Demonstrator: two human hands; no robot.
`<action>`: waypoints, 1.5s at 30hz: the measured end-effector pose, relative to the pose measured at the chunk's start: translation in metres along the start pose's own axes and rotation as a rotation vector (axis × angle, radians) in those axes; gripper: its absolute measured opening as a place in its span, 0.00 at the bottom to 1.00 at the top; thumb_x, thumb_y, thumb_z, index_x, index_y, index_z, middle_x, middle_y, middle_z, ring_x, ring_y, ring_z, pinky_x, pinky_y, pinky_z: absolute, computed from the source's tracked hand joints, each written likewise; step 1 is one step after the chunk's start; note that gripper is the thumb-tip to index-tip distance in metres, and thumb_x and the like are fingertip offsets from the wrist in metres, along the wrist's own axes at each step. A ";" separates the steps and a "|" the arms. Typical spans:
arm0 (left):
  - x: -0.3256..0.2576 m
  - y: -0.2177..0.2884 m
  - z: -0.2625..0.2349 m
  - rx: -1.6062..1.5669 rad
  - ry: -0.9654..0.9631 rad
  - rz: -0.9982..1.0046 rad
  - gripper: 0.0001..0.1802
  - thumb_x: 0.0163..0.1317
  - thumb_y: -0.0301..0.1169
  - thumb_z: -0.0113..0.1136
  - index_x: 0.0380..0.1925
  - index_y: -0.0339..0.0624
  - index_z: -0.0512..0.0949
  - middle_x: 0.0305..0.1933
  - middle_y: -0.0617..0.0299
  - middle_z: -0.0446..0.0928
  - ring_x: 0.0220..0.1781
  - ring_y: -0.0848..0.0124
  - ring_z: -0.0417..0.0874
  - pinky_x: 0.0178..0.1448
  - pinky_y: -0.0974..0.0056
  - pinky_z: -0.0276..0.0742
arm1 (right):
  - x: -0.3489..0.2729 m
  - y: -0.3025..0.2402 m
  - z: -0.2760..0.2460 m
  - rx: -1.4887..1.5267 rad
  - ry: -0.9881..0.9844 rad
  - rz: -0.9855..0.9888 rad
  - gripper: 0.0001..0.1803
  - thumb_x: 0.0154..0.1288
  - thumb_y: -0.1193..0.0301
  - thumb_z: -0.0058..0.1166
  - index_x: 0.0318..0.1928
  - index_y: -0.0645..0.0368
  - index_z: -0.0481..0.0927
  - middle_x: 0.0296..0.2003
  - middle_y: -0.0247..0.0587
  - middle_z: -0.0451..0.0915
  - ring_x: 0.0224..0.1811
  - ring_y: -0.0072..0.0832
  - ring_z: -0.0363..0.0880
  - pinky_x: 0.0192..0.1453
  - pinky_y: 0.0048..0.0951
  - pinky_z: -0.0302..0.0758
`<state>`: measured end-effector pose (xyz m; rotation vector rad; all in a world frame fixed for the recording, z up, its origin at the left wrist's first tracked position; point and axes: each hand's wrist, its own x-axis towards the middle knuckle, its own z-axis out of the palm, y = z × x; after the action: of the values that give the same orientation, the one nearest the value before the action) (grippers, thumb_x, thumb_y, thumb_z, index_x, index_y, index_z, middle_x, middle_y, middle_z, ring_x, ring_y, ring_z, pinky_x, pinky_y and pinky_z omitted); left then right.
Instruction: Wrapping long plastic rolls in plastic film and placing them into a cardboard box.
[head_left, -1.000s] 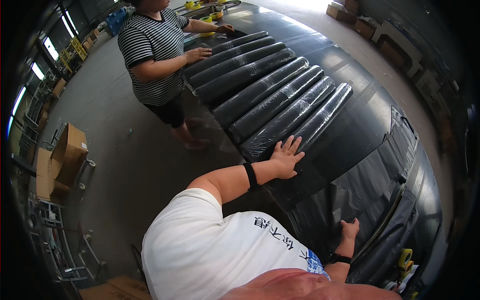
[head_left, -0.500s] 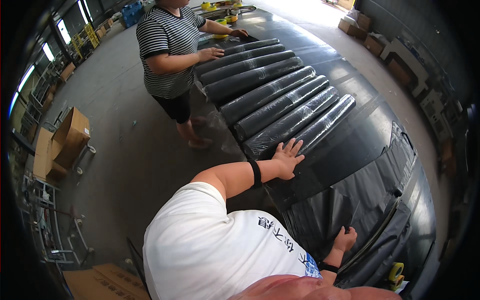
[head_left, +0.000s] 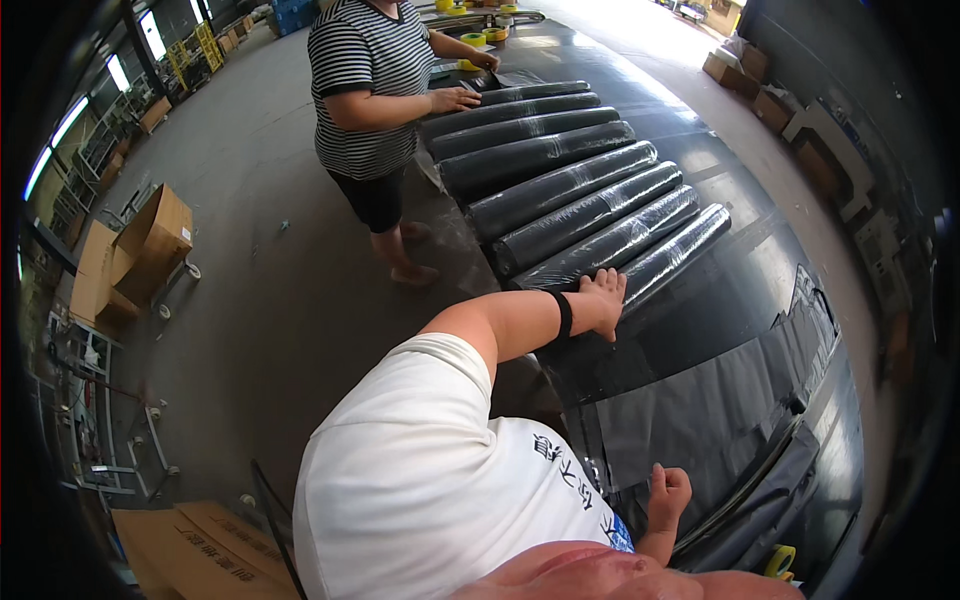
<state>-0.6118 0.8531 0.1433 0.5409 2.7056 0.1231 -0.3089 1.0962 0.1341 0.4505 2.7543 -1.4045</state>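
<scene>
My left hand (head_left: 605, 300), a black band on its wrist, lies flat with fingers spread on the near end of the closest black roll (head_left: 672, 255). This roll is the last in a row of several plastic-wrapped black rolls (head_left: 560, 185) lying side by side on a long table covered with black sheet (head_left: 730, 400). My right hand (head_left: 668, 492) is curled into a fist at the sheet's near edge; I cannot tell whether it grips anything. A co-worker in a striped shirt (head_left: 370, 90) stands at the far end, one hand (head_left: 455, 98) on the far rolls.
Yellow tape rolls (head_left: 472, 40) lie beyond the far rolls, and another tape roll (head_left: 780, 560) sits at the table's near corner. Cardboard boxes (head_left: 150, 240) stand on the grey floor to the left, one more box (head_left: 190, 545) lies below, and metal racks (head_left: 100, 430) line the left side.
My left hand stays on the nearest roll. My right hand has drawn in from lying against the sheet edge to a fist. The co-worker's hands remain on the far rolls.
</scene>
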 end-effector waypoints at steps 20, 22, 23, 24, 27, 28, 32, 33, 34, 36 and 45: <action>-0.040 -0.001 0.026 -0.176 0.025 0.106 0.63 0.47 0.47 0.73 0.73 0.35 0.43 0.73 0.45 0.49 0.72 0.52 0.56 0.67 0.53 0.63 | 0.086 0.081 0.054 -0.980 0.283 0.411 0.47 0.65 0.36 0.43 0.75 0.51 0.51 0.77 0.37 0.47 0.78 0.45 0.43 0.75 0.54 0.48; -0.043 -0.005 0.027 -0.189 0.038 0.144 0.63 0.48 0.48 0.73 0.74 0.36 0.41 0.75 0.44 0.46 0.72 0.50 0.56 0.68 0.52 0.63 | 0.085 0.087 0.053 -0.974 0.313 0.398 0.47 0.65 0.37 0.44 0.75 0.51 0.52 0.77 0.37 0.47 0.78 0.44 0.42 0.75 0.54 0.48; -0.043 -0.007 0.025 -0.303 -0.010 0.121 0.63 0.49 0.47 0.72 0.74 0.37 0.40 0.76 0.43 0.43 0.72 0.48 0.57 0.69 0.52 0.64 | 0.084 0.089 0.051 -0.942 0.328 0.353 0.46 0.67 0.39 0.44 0.75 0.53 0.53 0.76 0.39 0.48 0.78 0.44 0.44 0.75 0.53 0.48; -0.043 -0.009 0.023 -0.417 -0.057 0.099 0.63 0.50 0.47 0.72 0.74 0.38 0.38 0.77 0.42 0.41 0.71 0.46 0.58 0.70 0.51 0.65 | 0.082 0.094 0.049 -0.910 0.343 0.308 0.45 0.68 0.40 0.45 0.74 0.55 0.54 0.76 0.42 0.49 0.78 0.44 0.45 0.75 0.52 0.49; -0.035 -0.012 0.028 -0.448 -0.062 0.124 0.64 0.50 0.47 0.71 0.74 0.38 0.36 0.78 0.42 0.37 0.70 0.44 0.61 0.70 0.52 0.67 | 0.082 0.132 0.032 -0.639 0.458 0.151 0.42 0.70 0.45 0.45 0.72 0.62 0.57 0.74 0.49 0.52 0.77 0.46 0.48 0.76 0.48 0.49; -0.034 -0.011 0.029 -0.448 -0.065 0.128 0.64 0.50 0.47 0.71 0.74 0.38 0.36 0.78 0.42 0.37 0.70 0.44 0.61 0.70 0.52 0.67 | 0.081 0.134 0.027 -0.600 0.476 0.172 0.39 0.72 0.48 0.45 0.70 0.67 0.60 0.73 0.55 0.54 0.76 0.49 0.50 0.76 0.45 0.50; -0.035 -0.012 0.031 -0.414 -0.052 0.117 0.64 0.51 0.47 0.70 0.75 0.39 0.36 0.79 0.44 0.37 0.71 0.44 0.60 0.70 0.52 0.67 | 0.076 0.121 0.022 -0.593 0.533 0.191 0.37 0.70 0.52 0.49 0.69 0.68 0.61 0.73 0.55 0.54 0.75 0.49 0.51 0.77 0.45 0.51; -0.036 -0.013 0.031 -0.417 -0.044 0.096 0.64 0.51 0.48 0.70 0.75 0.40 0.36 0.79 0.44 0.37 0.71 0.45 0.60 0.70 0.53 0.66 | 0.076 0.107 0.025 -0.578 0.489 0.140 0.37 0.69 0.55 0.51 0.69 0.68 0.61 0.73 0.55 0.54 0.75 0.50 0.51 0.76 0.45 0.51; -0.035 -0.011 0.030 -0.403 -0.049 0.118 0.64 0.51 0.48 0.70 0.75 0.40 0.36 0.79 0.44 0.37 0.71 0.45 0.60 0.70 0.53 0.66 | 0.069 0.095 0.027 -0.561 0.466 0.105 0.37 0.68 0.57 0.53 0.69 0.68 0.61 0.73 0.55 0.54 0.75 0.50 0.52 0.76 0.45 0.52; -0.033 -0.015 0.030 -0.461 -0.042 0.095 0.64 0.51 0.49 0.70 0.75 0.40 0.35 0.79 0.44 0.37 0.72 0.45 0.59 0.71 0.53 0.65 | 0.066 0.078 0.039 -0.622 0.427 0.093 0.37 0.66 0.59 0.55 0.69 0.68 0.61 0.73 0.55 0.54 0.75 0.50 0.52 0.76 0.45 0.52; -0.012 -0.025 0.037 -0.701 -0.085 -0.016 0.72 0.45 0.55 0.73 0.73 0.32 0.33 0.74 0.37 0.51 0.71 0.48 0.64 0.72 0.57 0.63 | 0.054 0.070 0.049 -0.536 0.433 -0.050 0.31 0.61 0.72 0.58 0.64 0.66 0.67 0.62 0.52 0.66 0.56 0.42 0.70 0.59 0.37 0.69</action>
<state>-0.5962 0.8253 0.1089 0.2941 2.3592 0.9677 -0.3483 1.1092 0.0416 0.7226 3.3234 -0.5622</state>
